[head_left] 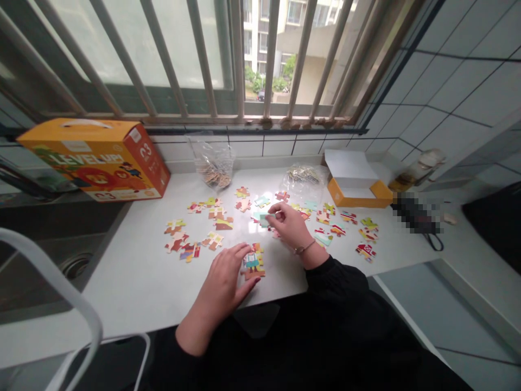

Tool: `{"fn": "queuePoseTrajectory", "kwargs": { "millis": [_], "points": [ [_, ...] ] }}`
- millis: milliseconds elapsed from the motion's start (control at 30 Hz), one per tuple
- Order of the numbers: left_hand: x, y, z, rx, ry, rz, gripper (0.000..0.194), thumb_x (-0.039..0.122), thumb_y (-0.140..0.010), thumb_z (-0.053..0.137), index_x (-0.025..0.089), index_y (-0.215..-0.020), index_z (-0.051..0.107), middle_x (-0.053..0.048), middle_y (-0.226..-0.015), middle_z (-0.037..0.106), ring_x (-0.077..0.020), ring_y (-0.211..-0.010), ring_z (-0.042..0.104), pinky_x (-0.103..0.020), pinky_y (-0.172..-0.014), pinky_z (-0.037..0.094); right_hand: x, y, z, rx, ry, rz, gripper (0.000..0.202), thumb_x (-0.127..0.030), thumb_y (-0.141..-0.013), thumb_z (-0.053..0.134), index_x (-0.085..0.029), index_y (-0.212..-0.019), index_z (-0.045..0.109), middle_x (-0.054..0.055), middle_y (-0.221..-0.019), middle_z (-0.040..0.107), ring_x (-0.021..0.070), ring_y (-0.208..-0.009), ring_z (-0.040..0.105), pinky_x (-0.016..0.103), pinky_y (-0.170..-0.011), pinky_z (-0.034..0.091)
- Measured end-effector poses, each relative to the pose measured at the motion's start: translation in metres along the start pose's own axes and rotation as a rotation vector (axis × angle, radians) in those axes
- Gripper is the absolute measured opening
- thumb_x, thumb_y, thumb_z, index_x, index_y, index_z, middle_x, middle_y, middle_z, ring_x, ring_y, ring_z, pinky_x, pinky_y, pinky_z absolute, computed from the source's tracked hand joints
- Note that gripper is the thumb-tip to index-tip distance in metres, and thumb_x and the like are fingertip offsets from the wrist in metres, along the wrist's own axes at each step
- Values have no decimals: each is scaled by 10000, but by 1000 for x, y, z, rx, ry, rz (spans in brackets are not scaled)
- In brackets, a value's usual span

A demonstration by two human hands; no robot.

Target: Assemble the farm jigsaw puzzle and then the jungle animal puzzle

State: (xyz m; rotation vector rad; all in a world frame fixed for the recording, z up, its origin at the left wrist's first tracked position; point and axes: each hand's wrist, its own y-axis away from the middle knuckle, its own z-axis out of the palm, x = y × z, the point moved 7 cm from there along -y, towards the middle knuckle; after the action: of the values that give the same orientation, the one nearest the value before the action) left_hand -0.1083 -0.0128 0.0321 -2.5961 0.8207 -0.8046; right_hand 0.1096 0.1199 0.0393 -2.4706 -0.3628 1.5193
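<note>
Over the surface (142,282), I see the left hand (223,277) spread around joined puzzle pieces (254,264), the right hand (290,226) apparently pinching a green piece (263,220).

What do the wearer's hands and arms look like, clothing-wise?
Both hands, left and right, are ungloved. Black long sleeves on both arms; the right one bunches near its cuff. A thin bracelet circles the right wrist; its details are too small to read.

Barred window (217,49) above white counter (136,282)
</note>
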Motion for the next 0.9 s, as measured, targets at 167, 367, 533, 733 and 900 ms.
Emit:
{"fn": "queuePoseTrajectory", "kwargs": {
  "millis": [167, 367, 533, 733, 900],
  "points": [
    [-11, 6, -8, 154, -51, -24, 826, 470, -1056, 753, 275, -1729, 316, -199, -1579, 633, -384, -1447, 650, -573, -1167, 578, -30, 45, 54, -332, -255, 89, 231, -409, -943, 805, -242, -1060, 696, -9, -947, 754, 146, -715, 698, 270, -676, 529],
    [-11, 6, -3, 92, -85, 14, 539, 398, -1092, 697, 250, -1578, 516, -150, -1397, 751, -344, -1247, 747, -522, -1046, 612, -39, 70, 60, -294, -179, 96, 126, -352, -1004, 764, -245, -999, 699, -2, -914, 765, 176, -804, 751, 288, -726, 584],
    [-11, 2, 0, 37, -101, -17, 540, 442, -1061, 748, 233, -1530, 584, -150, -1392, 765, -348, -1240, 745, -510, -1028, 595, -29, 65, -1, -62, 167, 2, 89, -313, -1040, 703, -241, -988, 712, 30, -949, 776, 198, -863, 739, 317, -810, 575],
    [-13, 2, 1, 19, -91, -35, 556, 469, -1042, 773, 229, -1517, 615, -145, -1392, 774, -352, -1235, 745, -508, -1015, 594, 37, 30, -127, 257, 824, 346, 119, -288, -1055, 668, -193, -1059, 740, 125, -1053, 805, 275, -1002, 741, 354, -858, 513],
    [-15, 2, 3, 1, -74, -54, 555, 468, -1033, 789, 237, -1503, 605, -139, -1403, 765, -353, -1241, 740, -515, -1026, 587, 86, 12, -173, 273, 935, 542, 265, -348, -984, 800, -158, -1159, 739, 174, -1067, 802, 295, -979, 731, 358, -811, 483]
  ]
}}
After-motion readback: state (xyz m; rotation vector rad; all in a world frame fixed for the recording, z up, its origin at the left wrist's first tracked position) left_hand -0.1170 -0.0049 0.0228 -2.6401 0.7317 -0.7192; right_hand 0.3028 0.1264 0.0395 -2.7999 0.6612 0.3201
